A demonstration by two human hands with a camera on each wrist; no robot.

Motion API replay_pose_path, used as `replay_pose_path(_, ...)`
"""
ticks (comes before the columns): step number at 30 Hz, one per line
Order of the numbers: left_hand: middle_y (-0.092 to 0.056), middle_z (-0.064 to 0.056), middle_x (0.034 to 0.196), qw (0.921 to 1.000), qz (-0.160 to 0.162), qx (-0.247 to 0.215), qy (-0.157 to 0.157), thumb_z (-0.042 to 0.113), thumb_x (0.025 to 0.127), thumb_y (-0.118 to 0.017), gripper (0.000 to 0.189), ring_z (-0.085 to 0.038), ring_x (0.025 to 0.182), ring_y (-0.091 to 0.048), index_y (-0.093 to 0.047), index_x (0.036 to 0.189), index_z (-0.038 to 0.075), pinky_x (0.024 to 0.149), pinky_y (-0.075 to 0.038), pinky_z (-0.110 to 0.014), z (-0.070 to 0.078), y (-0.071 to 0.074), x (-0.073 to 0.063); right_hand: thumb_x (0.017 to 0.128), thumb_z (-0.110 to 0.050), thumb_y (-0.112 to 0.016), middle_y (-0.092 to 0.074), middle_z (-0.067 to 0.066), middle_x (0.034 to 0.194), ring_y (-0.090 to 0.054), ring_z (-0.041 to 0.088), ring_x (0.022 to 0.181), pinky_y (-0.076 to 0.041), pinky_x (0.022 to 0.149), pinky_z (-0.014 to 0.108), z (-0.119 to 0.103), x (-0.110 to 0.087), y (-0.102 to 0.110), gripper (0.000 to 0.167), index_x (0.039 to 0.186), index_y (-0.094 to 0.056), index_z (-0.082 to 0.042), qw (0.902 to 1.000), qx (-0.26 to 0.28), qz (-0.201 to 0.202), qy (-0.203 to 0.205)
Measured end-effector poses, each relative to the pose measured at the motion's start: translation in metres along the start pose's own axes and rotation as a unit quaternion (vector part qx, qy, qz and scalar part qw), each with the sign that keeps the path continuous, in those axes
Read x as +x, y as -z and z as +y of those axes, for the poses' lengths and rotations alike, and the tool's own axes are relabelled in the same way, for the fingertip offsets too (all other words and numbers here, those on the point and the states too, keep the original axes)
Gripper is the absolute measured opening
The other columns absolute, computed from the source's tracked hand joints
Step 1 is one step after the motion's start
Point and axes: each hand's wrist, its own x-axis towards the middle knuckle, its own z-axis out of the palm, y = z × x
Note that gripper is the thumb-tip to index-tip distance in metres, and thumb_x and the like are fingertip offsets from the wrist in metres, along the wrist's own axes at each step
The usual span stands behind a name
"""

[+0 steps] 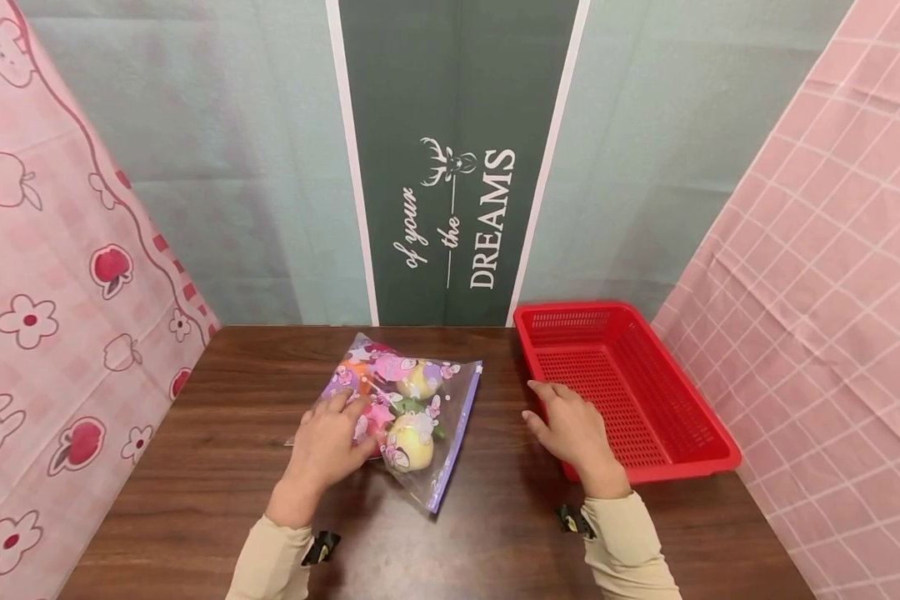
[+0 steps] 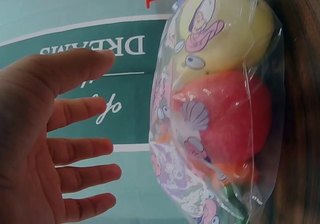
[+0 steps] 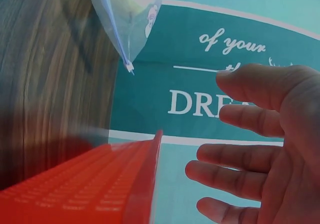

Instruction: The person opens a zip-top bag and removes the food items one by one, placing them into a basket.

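A clear printed zip bag [image 1: 461, 417] with a purple slider edge lies on the table, holding several fruit-like or vegetable-like items in yellow, red, orange and green. Above the bag's left side hovers my left hand [image 1: 326, 442], fingers spread; in the left wrist view a gap shows between that hand [image 2: 55, 134] and the bag [image 2: 215, 99]. My right hand [image 1: 573, 429] is held over the left rim of a red plastic basket [image 1: 690, 383], its fingers extended and holding nothing. The right wrist view shows the basket's wall [image 3: 100, 179] below the hand [image 3: 265, 144].
The brown wooden table [image 1: 217, 417] carries the bag at the middle and the basket at the right. Behind it hangs a green cloth [image 1: 450, 83] with printed words. Pink patterned cloths [image 1: 37, 317] enclose the left and right sides.
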Motion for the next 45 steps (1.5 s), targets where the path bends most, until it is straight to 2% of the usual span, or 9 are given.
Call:
replay_pose_path(5,-0.056,-0.018,0.114,0.9998,0.008,-0.003,-0.016,0.034,0.072,-0.073,0.047,-0.035,0.104,-0.053,-0.065,0.110,0.007,0.079,-0.040,-0.055,0.004,-0.006,-0.002,0.078,-0.027,-0.071,-0.059,0.021,0.111,-0.060,0.038,0.090,-0.048,0.069,0.052,-0.004,0.001,-0.005,0.049,0.121,-0.059,-0.006,0.9999,0.010,-0.004,-0.005)
replay_pose_path(11,-0.056,-0.020,0.116,0.9995,0.004,-0.013,-0.027,0.031,0.072,-0.074,0.047,-0.036,0.106,-0.052,-0.065,0.110,0.006,0.080,-0.041,-0.056,0.007,-0.013,-0.005,0.078,-0.026,-0.072,-0.059,0.020,0.113,-0.060,0.038,0.092,-0.048,0.070,0.052,-0.009,0.003,-0.012,0.050,0.121,-0.059,-0.005,0.9996,0.027,-0.010,-0.001)
replay_pose_path(16,-0.056,-0.021,0.115,0.9992,0.015,-0.014,-0.035,0.029,0.071,-0.075,0.045,-0.038,0.104,-0.053,-0.065,0.108,0.006,0.078,-0.041,-0.055,0.011,-0.018,-0.005,0.077,-0.023,-0.073,-0.058,0.021,0.112,-0.059,0.037,0.095,-0.048,0.074,0.051,-0.011,0.005,-0.017,0.051,0.121,-0.058,-0.002,0.9989,0.044,-0.014,0.000)
replay_pose_path(20,-0.056,-0.020,0.113,0.9990,0.019,-0.020,-0.035,0.027,0.070,-0.074,0.042,-0.037,0.103,-0.053,-0.066,0.106,0.006,0.078,-0.041,-0.054,0.012,-0.020,-0.005,0.078,-0.022,-0.072,-0.057,0.022,0.114,-0.057,0.037,0.098,-0.047,0.078,0.051,-0.013,0.007,-0.023,0.053,0.123,-0.055,0.001,0.9975,0.061,-0.033,-0.010)
replay_pose_path(24,-0.058,-0.018,0.109,0.9975,0.032,-0.039,-0.049,0.025,0.071,-0.073,0.039,-0.036,0.101,-0.054,-0.067,0.105,0.007,0.078,-0.041,-0.053,0.013,-0.025,-0.005,0.079,-0.022,-0.072,-0.057,0.022,0.115,-0.056,0.037,0.102,-0.046,0.081,0.050,-0.015,0.009,-0.029,0.054,0.124,-0.054,0.002,0.9962,0.071,-0.047,-0.019)
replay_pose_path(28,-0.059,-0.018,0.107,0.9961,0.043,-0.048,-0.061,0.024,0.070,-0.072,0.037,-0.036,0.100,-0.055,-0.067,0.103,0.007,0.077,-0.040,-0.051,0.016,-0.029,-0.006,0.078,-0.021,-0.073,-0.057,0.022,0.114,-0.056,0.036,0.103,-0.045,0.083,0.049,-0.017,0.011,-0.033,0.055,0.124,-0.053,0.002,0.9958,0.078,-0.045,-0.015)
replay_pose_path(39,-0.059,-0.017,0.112,0.9960,0.033,-0.049,-0.067,0.026,0.070,-0.073,0.038,-0.033,0.104,-0.054,-0.068,0.103,0.009,0.075,-0.041,-0.051,0.026,-0.041,-0.009,0.078,-0.023,-0.073,-0.055,0.023,0.117,-0.054,0.038,0.104,-0.043,0.087,0.048,-0.020,0.015,-0.044,0.056,0.125,-0.053,0.002,0.9947,0.076,-0.063,-0.028)
replay_pose_path(45,-0.059,-0.016,0.111,0.9951,0.034,-0.056,-0.074,0.027,0.070,-0.073,0.036,-0.033,0.101,-0.054,-0.068,0.101,0.010,0.073,-0.041,-0.050,0.032,-0.047,-0.011,0.079,-0.026,-0.072,-0.055,0.022,0.118,-0.054,0.038,0.104,-0.042,0.087,0.049,-0.022,0.019,-0.052,0.057,0.126,-0.052,0.000,0.9926,0.073,-0.087,-0.043)
